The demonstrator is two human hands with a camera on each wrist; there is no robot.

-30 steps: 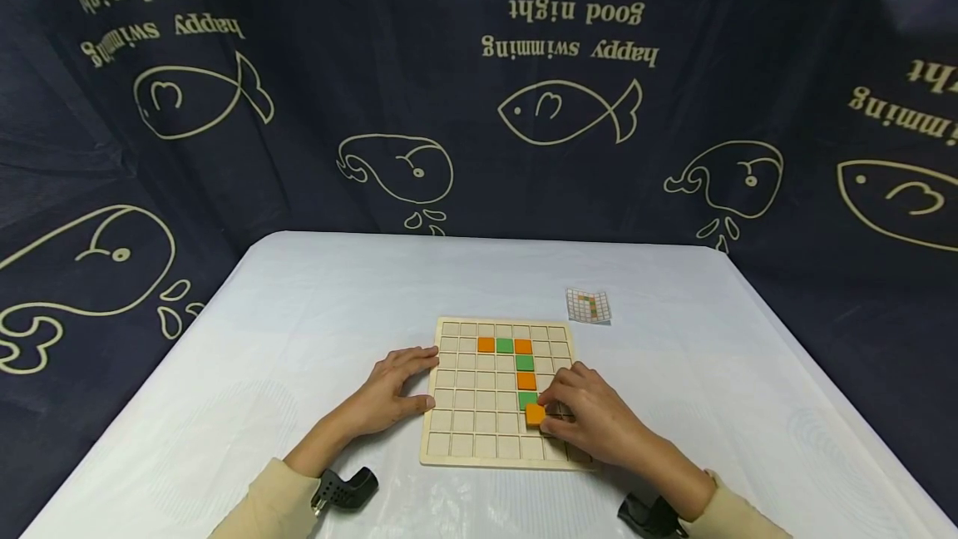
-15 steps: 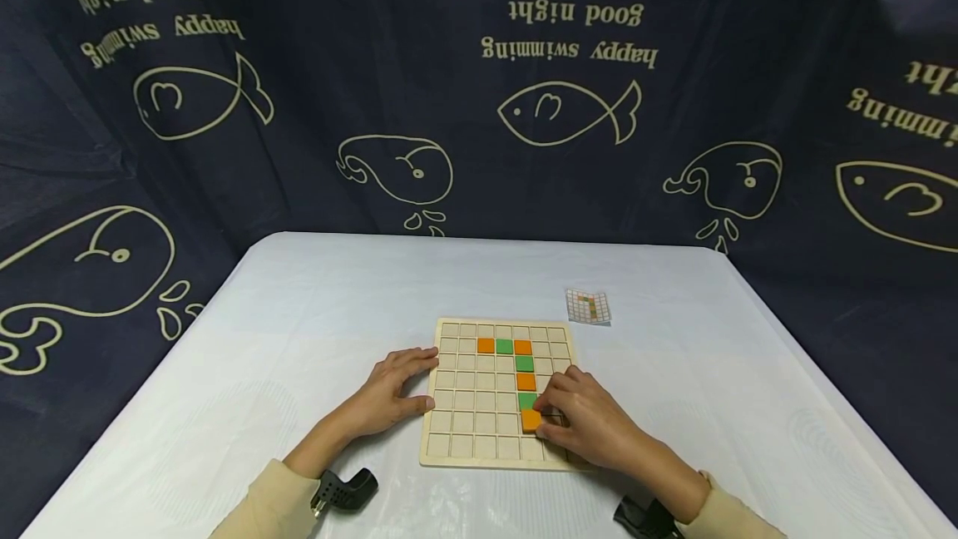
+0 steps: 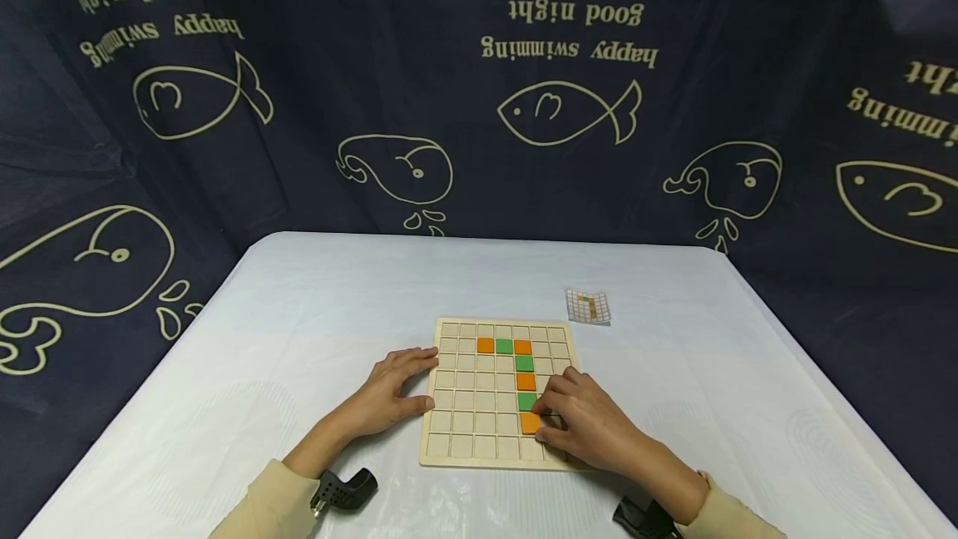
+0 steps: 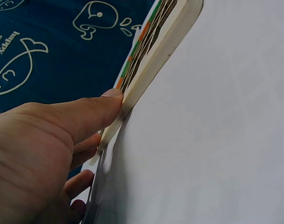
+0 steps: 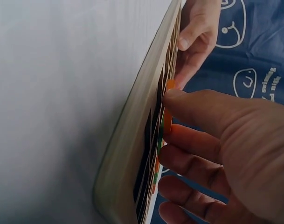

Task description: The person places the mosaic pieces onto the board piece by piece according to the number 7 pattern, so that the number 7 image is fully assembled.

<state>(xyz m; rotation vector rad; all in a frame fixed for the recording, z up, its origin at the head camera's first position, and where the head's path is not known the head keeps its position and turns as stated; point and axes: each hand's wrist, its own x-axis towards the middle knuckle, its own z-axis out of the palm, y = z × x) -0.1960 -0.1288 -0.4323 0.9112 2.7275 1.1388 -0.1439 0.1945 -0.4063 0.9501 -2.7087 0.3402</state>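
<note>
A wooden grid board lies on the table, with orange and green tiles running along its upper row and down one column. My right hand pinches an orange tile by thumb and forefinger, over the cell just below a green tile. In the right wrist view that orange tile stands slightly proud of the board's face. At the board's left edge rests my left hand, fingers extended. Its thumb touches the rim in the left wrist view.
A small printed card with a coloured grid pattern lies beyond the board's upper right corner. A white cloth covers the table. Behind it hangs a dark blue curtain with fish and whale drawings.
My right hand has moved slightly left and toward me, bringing the orange tile down into line with the column below the green tile. My left hand has stayed in place.
</note>
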